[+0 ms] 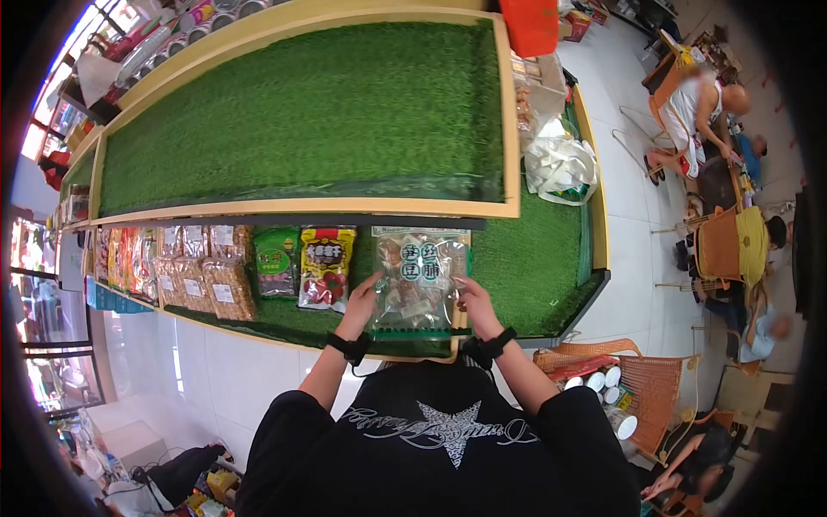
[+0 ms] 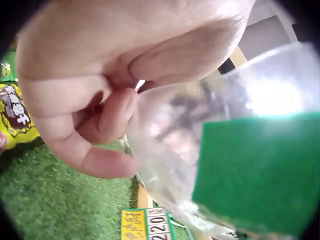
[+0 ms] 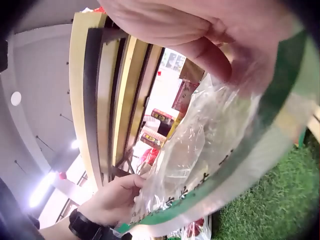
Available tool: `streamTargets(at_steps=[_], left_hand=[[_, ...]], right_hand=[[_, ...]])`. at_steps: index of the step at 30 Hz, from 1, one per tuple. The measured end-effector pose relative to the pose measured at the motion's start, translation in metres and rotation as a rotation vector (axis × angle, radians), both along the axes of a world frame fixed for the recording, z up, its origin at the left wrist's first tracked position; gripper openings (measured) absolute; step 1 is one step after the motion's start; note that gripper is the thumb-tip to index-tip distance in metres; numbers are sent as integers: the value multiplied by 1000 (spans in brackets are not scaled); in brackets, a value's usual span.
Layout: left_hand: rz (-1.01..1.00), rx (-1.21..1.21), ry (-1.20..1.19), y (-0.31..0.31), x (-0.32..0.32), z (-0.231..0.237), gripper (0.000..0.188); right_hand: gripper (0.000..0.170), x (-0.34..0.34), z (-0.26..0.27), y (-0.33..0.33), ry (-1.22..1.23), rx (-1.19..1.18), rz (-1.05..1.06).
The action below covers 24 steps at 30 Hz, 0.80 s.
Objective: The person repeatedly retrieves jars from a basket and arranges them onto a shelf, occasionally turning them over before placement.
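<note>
The left grip and right grip each pinched a side edge of the clear printed bag, which they held over the turf-covered surface. Left of it lay a yellow packet, then a green packet and clear bags of brown pieces; a white bag sat farther right.

Lower shelf: wood edge, green turf. On it: clear snack packs, green bag, yellow bag; white bag at right end.

White bag on green turf; yellow packet beside green packet; wicker chair.
</note>
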<state>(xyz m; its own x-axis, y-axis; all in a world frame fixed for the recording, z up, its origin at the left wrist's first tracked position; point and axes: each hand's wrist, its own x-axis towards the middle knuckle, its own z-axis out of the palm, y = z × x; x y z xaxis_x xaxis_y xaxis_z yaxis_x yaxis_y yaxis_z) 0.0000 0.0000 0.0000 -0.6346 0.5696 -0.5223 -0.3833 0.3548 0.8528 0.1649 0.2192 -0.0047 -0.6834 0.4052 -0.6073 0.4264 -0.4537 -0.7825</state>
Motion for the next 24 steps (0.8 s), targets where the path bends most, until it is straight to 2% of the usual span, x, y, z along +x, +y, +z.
streamTargets(at_steps=[1, 2, 3, 5, 6, 7, 8, 9, 10, 11, 13, 14, 15, 17, 18, 19, 21, 24], left_hand=[[4, -6, 10, 12, -5, -10, 51], [7, -14, 16, 24, -9, -21, 49], [-6, -66, 90, -51, -50, -11, 53], [-35, -94, 211, -44, -66, -37, 50], [-41, -80, 214, -46, -76, -69, 50], [-68, -126, 368, -53, -83, -108, 50], [-96, -167, 524, -57, -86, -133, 51], [-111, -160, 524, -62, -85, -141, 51], [-151, -342, 352, -63, -83, -146, 51], [-190, -524, 181, -66, -83, -150, 53], [-109, -432, 146, -76, -68, -150, 62], [-103, -415, 110, -79, -62, -147, 63], [-129, -400, 214, -90, -60, -182, 60], [-78, -289, -39, -90, -50, -120, 52], [20, -208, -164, -93, -46, -115, 48], [116, -129, -288, -102, -43, -114, 44], [-51, -155, -235, -113, -50, -120, 41], [-53, -175, -166, -107, -35, -69, 36]], right_hand=[[56, -6, -11, 10, 38, 45, -14], [55, -13, -26, 22, 86, 254, 40], [55, -53, -36, -55, 104, 189, 34], [52, -72, -49, -52, 125, 426, 38], [48, -80, -39, -55, 19, 501, 54], [48, -84, -48, -64, 16, 504, 44], [48, -85, -70, -72, -63, 598, 42], [48, -82, -82, -79, -145, 688, 37], [48, -79, -81, -82, -151, 694, 20], [49, -75, -78, -83, -228, 579, 40], [55, -63, -73, -83, -379, 344, 75], [56, -53, -71, -84, -390, 422, 132], [56, -39, -69, -85, -400, 422, 107], [44, -12, -67, -83, -200, 119, 20], [30, -3, -26, -86, -252, 13, -12], [30, 8, -19, -86, -251, 14, -38], [27, 41, -15, -84, -213, -119, -132], [31, 89, -10, -87, -206, 78, -208]])
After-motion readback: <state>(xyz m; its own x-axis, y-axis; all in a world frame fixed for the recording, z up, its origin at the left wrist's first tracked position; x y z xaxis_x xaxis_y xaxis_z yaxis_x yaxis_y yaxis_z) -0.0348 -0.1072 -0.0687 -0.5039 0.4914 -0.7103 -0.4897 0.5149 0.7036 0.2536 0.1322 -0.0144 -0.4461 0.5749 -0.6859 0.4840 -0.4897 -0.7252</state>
